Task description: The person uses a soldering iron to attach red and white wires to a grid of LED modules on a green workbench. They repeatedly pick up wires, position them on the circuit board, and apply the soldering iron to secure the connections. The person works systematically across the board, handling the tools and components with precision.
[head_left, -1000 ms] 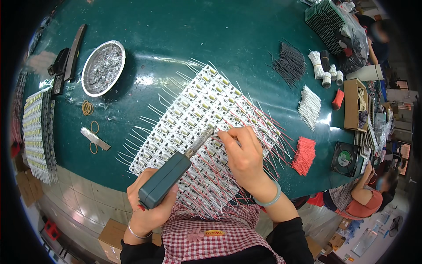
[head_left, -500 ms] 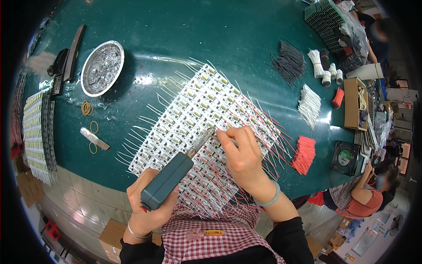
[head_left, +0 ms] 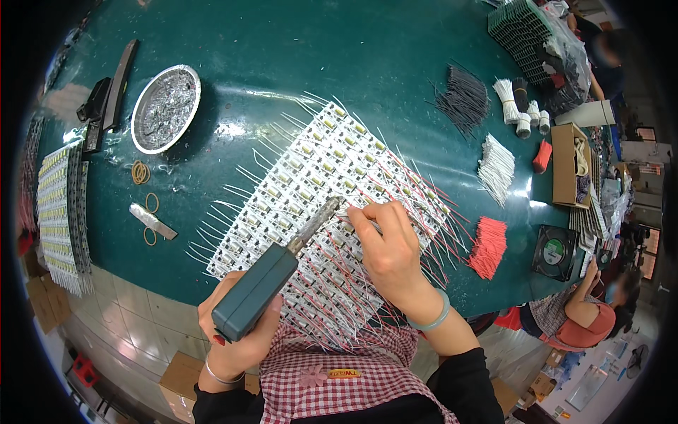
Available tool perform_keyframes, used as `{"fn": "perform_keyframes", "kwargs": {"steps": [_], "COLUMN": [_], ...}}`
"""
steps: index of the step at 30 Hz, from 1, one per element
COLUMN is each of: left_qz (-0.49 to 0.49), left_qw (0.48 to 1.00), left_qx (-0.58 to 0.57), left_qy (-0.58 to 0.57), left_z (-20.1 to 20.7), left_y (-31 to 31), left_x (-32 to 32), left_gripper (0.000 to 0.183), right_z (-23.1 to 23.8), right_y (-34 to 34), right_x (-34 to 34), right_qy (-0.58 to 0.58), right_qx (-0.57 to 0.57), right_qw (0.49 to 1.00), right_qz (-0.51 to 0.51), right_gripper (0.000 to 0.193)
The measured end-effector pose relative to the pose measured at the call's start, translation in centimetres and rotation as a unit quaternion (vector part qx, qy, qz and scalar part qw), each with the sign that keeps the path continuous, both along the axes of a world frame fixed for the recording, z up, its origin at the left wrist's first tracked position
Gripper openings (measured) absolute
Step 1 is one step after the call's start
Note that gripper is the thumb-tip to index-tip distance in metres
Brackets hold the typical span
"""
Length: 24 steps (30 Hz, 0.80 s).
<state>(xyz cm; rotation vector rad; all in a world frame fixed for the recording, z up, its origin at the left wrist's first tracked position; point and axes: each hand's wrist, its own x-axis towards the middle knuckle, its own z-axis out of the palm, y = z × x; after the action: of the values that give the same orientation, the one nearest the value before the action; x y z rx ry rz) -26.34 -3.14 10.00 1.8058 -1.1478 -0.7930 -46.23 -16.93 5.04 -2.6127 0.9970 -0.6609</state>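
Left hand: wrapped firmly around the dark green handle of my soldering tool.
Tool's metal end: angled up and rightward over the boards, its tip just beside my right fingertips.
Right hand: thumb and forefinger pinched together above the boards; what sits between them is too small for me to tell.
Board panel: slanted in front of me under both hands, set with rows of yellowish components, thin white and red wires sticking out along its sides.
Wire piles, to my right: black farthest, white between, red nearest.
Metal bowl: left of the panel, on the green table, holding silvery scraps.
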Motion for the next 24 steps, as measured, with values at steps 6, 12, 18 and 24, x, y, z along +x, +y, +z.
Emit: {"fn": "perform_keyframes", "kwargs": {"steps": [6, 12, 18, 24], "left_qz": [0.023, 0.049, 0.041, 0.014], "left_qw": [1.000, 0.998, 0.998, 0.999], "left_qx": [0.013, 0.011, -0.002, -0.021], "left_qy": [0.016, 0.034, 0.049, 0.034], "left_z": [0.0, 0.0, 0.2, -0.4], "left_y": [0.5, 0.8, 1.1, 1.9], "left_x": [0.2, 0.6, 0.5, 0.9], "left_gripper": [0.025, 0.029, 0.028, 0.025], "right_z": [0.8, 3.6, 1.2, -0.1], "right_y": [0.4, 1.6, 2.1, 2.2], "right_x": [-0.9, -1.6, -0.4, 0.2], "right_qy": [-0.025, -0.081, -0.056, -0.046], "right_qx": [-0.019, -0.042, 0.027, 0.039], "right_qw": [0.999, 0.995, 0.998, 0.998], "right_qz": [-0.023, -0.051, -0.005, -0.018], "right_gripper": [0.036, 0.044, 0.041, 0.036]}}
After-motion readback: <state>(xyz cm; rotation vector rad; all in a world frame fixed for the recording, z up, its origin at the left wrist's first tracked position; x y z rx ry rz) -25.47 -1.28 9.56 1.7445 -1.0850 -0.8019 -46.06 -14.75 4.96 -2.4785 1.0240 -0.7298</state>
